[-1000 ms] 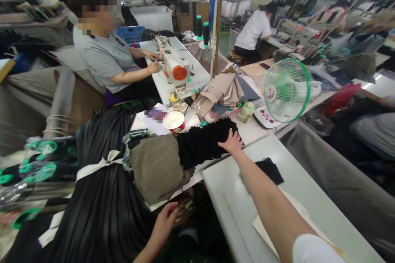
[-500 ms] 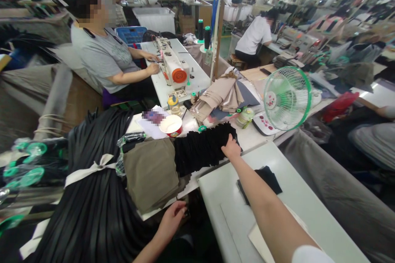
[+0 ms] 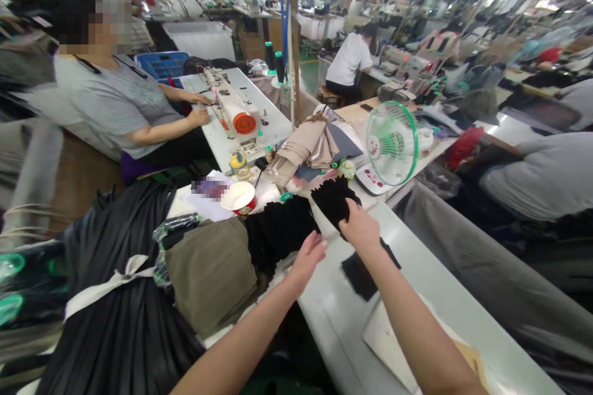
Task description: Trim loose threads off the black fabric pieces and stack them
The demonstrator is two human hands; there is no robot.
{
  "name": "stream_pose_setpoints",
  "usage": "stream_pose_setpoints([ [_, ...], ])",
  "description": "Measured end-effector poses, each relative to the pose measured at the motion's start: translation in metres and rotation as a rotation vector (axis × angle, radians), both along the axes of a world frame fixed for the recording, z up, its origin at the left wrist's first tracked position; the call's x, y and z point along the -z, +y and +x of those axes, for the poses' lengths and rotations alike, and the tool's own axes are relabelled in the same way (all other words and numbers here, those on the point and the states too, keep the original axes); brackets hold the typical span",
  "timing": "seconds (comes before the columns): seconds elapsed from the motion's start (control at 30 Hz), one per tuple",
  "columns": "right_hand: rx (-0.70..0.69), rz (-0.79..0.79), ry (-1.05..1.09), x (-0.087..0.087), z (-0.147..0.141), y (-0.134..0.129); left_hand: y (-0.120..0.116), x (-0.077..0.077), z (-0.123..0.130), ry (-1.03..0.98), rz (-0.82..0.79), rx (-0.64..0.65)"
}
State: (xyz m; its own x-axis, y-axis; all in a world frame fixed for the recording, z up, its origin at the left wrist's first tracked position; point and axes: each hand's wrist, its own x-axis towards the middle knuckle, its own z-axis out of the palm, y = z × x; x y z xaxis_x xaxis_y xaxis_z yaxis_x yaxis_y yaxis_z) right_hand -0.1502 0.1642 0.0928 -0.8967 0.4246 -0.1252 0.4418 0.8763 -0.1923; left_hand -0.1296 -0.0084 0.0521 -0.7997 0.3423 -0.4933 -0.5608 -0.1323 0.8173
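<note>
My right hand (image 3: 361, 225) is closed on a bunch of black fabric pieces (image 3: 331, 197), lifted at the right end of the row. Left of it, a row of black fabric pieces (image 3: 278, 228) lies overlapped on the table. My left hand (image 3: 308, 259) is beside the right end of that row, fingers stretched out and holding nothing. Whether its fingertips touch the fabric I cannot tell. Below my right hand a smaller black fabric piece (image 3: 359, 278) lies on the white tabletop (image 3: 324, 315), partly covered by my right forearm. An olive fabric stack (image 3: 210, 271) adjoins the row on the left.
A green-rimmed fan (image 3: 393, 143) stands behind my right hand. Beige fabric pieces (image 3: 301, 151), a paper bowl (image 3: 238, 197) and a yellow-capped bottle (image 3: 239, 166) are at the back. Black strips (image 3: 125, 321) tied with white cloth hang at left. A co-worker sits at a sewing machine (image 3: 231, 105).
My right hand has drawn a bunch of black fabric pieces away from the row. My left hand has risen from below the table edge toward the row. The view has shifted right.
</note>
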Motion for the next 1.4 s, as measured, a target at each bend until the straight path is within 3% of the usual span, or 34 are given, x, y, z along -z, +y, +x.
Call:
stream_pose_setpoints([
  [0.1, -0.056, 0.042, 0.179, -0.010, 0.056, -0.027, 0.033, -0.031, 0.003, -0.038, 0.176, 0.035],
  [0.2, -0.041, 0.086, 0.434, -0.012, 0.106, -0.047, 0.040, -0.047, 0.018, -0.011, 0.184, 0.076],
  [0.33, -0.129, -0.009, 0.575, -0.028, 0.152, -0.051, 0.036, -0.049, 0.032, 0.021, 0.188, 0.115],
  [0.47, -0.207, -0.008, 0.675, -0.056, 0.186, -0.031, 0.040, -0.045, 0.045, -0.021, 0.205, 0.252],
  [0.53, -0.137, 0.048, 0.714, -0.067, 0.202, -0.021, 0.043, -0.045, 0.055, -0.052, 0.219, 0.329],
  [0.6, 0.022, 0.065, 0.739, -0.074, 0.217, -0.014, 0.045, -0.047, 0.064, -0.072, 0.223, 0.385],
  [0.7, 0.305, -0.120, 0.745, -0.070, 0.233, -0.015, 0.045, -0.049, 0.075, -0.084, 0.230, 0.475],
  [0.77, 0.410, -0.288, 0.713, -0.061, 0.240, -0.021, 0.046, -0.050, 0.079, -0.067, 0.260, 0.549],
  [0.87, 0.398, -0.358, 0.703, -0.044, 0.245, -0.034, 0.049, -0.054, 0.083, 0.027, 0.272, 0.667],
  [0.97, 0.407, -0.338, 0.751, -0.036, 0.250, -0.041, 0.053, -0.061, 0.087, 0.167, 0.171, 0.746],
  [1.03, 0.391, -0.374, 0.741, -0.038, 0.256, -0.038, 0.053, -0.066, 0.089, 0.233, 0.108, 0.751],
  [1.13, 0.246, -0.478, 0.667, -0.053, 0.272, -0.025, 0.051, -0.072, 0.091, 0.285, 0.035, 0.712],
  [1.2, 0.220, -0.431, 0.721, -0.068, 0.282, -0.014, 0.047, -0.074, 0.090, 0.335, -0.013, 0.681],
  [1.3, 0.216, -0.168, 0.923, -0.092, 0.288, -0.005, 0.041, -0.077, 0.089, 0.413, -0.056, 0.676],
  [1.4, 0.101, 0.038, 0.923, -0.108, 0.283, -0.006, 0.035, -0.084, 0.090, 0.477, -0.089, 0.700],
])
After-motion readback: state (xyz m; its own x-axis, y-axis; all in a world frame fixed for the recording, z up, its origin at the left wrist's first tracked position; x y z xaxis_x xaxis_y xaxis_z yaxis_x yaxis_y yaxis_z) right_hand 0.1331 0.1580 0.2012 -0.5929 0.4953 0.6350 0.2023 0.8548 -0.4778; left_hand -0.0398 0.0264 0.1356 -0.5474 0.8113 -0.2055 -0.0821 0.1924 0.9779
